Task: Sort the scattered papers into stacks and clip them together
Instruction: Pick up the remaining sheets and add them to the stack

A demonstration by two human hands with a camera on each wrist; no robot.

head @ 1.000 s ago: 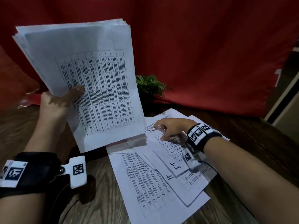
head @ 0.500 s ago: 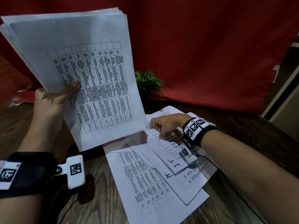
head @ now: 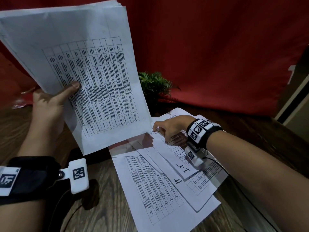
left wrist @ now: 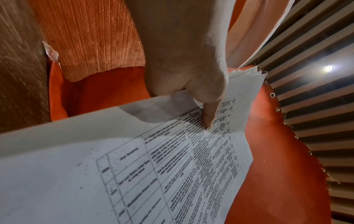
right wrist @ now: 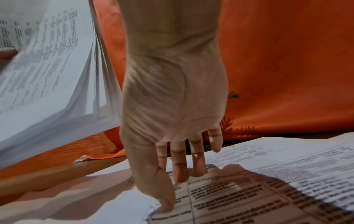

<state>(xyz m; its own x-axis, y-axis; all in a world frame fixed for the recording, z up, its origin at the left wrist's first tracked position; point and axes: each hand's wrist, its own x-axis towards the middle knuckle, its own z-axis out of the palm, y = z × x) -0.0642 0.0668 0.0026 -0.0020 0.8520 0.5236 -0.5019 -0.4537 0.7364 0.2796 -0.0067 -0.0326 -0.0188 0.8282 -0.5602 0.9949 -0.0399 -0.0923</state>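
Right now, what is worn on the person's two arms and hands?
Both hands are bare, no sleeves or gloves. The left wrist band is black with a white square-coded tag and a white camera block. The right wrist band is black with white coded tags, a white block and a thin black cable.

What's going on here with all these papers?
A person is gathering printed sheets. The left hand holds a raised stack of papers, thumb pressed on the top page. The right hand reaches down to the loose sheets overlapping on the wooden table, fingertips touching the top one. No clip is in view yet. A small plant stands behind.
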